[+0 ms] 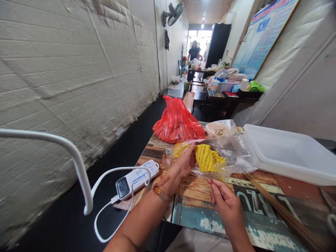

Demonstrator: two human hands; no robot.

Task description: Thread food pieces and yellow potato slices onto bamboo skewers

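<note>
Yellow scored food pieces (pixel 207 159) lie in a clear plastic bag (pixel 232 154) above the patterned table. My left hand (pixel 185 162), with an amber bangle on its wrist, is at the bag's left part, its fingers wrapped round the plastic beside the yellow pieces. My right hand (pixel 223 197) is closed in a pinch at the bag's lower edge, just below the yellow food. Behind the bag stands a red plastic bag (pixel 178 122), and a second clear bag with pale contents (pixel 221 128) lies to its right.
A white plastic tray (pixel 288 150) sits at the right. Thin wooden skewers (pixel 286 210) lie on the table (pixel 196 206). A white power bank (pixel 138 178) with a cable lies at the left edge. Farther back, a person (pixel 193 52) stands near cluttered tables.
</note>
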